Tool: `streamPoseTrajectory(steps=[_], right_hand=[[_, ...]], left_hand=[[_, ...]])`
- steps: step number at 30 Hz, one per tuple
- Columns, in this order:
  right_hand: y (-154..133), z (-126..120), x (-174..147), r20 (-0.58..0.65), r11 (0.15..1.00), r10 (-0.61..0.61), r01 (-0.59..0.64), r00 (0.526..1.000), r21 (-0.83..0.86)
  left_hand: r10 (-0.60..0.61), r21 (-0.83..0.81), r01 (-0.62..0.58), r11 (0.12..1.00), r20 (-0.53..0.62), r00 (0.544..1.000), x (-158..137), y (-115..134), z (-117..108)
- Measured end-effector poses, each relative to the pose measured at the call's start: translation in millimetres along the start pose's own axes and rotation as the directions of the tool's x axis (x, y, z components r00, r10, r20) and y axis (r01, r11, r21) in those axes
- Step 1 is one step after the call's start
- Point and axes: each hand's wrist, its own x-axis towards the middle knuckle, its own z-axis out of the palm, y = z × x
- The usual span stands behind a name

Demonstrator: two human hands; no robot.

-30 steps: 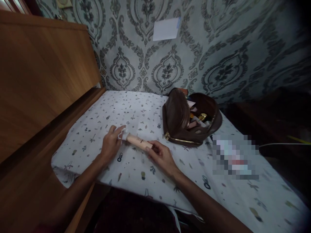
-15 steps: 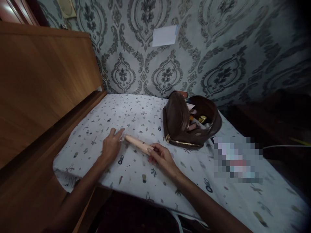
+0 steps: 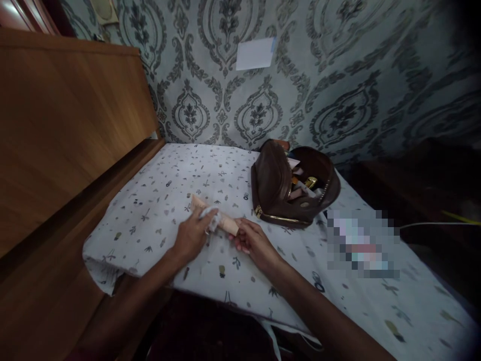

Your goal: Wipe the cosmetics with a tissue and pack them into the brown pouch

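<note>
Head view: patterned white sheet on the bed (image 3: 158, 200); open brown leather cosmetic pouch (image 3: 274, 188) at its far side. Right hand (image 3: 253, 243) pinches one end of the slim peach-coloured tube (image 3: 221, 219) lying on the sheet. Left hand (image 3: 193, 235) presses a small white wipe (image 3: 209, 213) against the tube's middle, fingers closed round it.

The right hand (image 3: 253, 243) pinches one end of a beige tube (image 3: 216, 216) above the patterned sheet (image 3: 158, 200). The left hand (image 3: 193, 233) presses a white wipe (image 3: 209, 216) against the tube's middle. An open brown pouch (image 3: 278, 185) stands near the wall-side edge.
</note>
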Motion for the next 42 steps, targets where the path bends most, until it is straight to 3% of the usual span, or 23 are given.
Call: streamPoseTrajectory(steps=[4, 7, 10, 17, 20, 22, 26, 29, 32, 36, 42], right_hand=[[-2.4, -2.9, 0.9, 0.018, 0.998, 0.063, -0.063, 0.998, 0.027], [-3.0, -3.0, 1.2, 0.049, 0.995, 0.088, -0.089, 0.995, 0.033], [-3.6, -1.3, -0.3, 0.053, 0.998, 0.065, -0.065, 0.996, 0.006], [0.2, -0.9, -0.3, 0.068, 0.996, -0.053, 0.057, 0.996, -0.072], [4.9, -2.7, 2.8, 0.075, 0.986, -0.102, 0.111, 0.992, -0.128], [7.9, -4.1, 5.0, 0.068, 0.983, -0.102, 0.111, 0.992, -0.143], [11.4, -6.6, 8.4, 0.075, 0.977, -0.105, 0.117, 0.992, -0.176], [12.3, -7.3, 9.7, 0.067, 0.951, -0.153, 0.166, 0.986, -0.26], [11.6, -7.1, 8.8, 0.024, 0.928, -0.175, 0.173, 0.984, -0.329], [8.6, -6.7, 4.0, 0.034, 0.909, -0.187, 0.187, 0.982, -0.372], [7.1, -7.4, 2.1, 0.055, 0.905, -0.213, 0.218, 0.976, -0.365]], left_hand=[[-0.179, 0.0, 0.179, 0.984, -0.049, 0.983, 14.7, -42.7, -11.8], [-0.184, -0.055, 0.179, 0.982, -0.104, 0.977, 18.5, -57.0, -16.1], [-0.13, -0.063, 0.124, 0.99, -0.091, 0.987, 20.7, -48.6, -19.2], [0.02, -0.016, -0.017, 1.0, 0.206, 0.978, 20.3, 21.3, -32.5], [0.055, 0.028, -0.065, 0.997, 0.263, 0.963, 17.7, 37.0, -31.7], [-0.006, 0.086, -0.015, 0.996, 0.249, 0.969, 19.7, 31.4, -30.0], [-0.174, 0.136, 0.157, 0.978, 0.12, 0.977, 29.7, -6.5, -29.6], [-0.203, 0.083, 0.195, 0.977, 0.093, 0.975, 32.8, -32.9, -28.4], [-0.198, 0.018, 0.198, 0.98, 0.093, 0.976, 29.6, -43.3, -22.0], [-0.145, -0.115, 0.153, 0.982, 0.072, 0.987, 19.4, -32.4, -10.6], [0.09, -0.202, -0.065, 0.977, 0.116, 0.989, -3.5, 12.4, -1.2]])
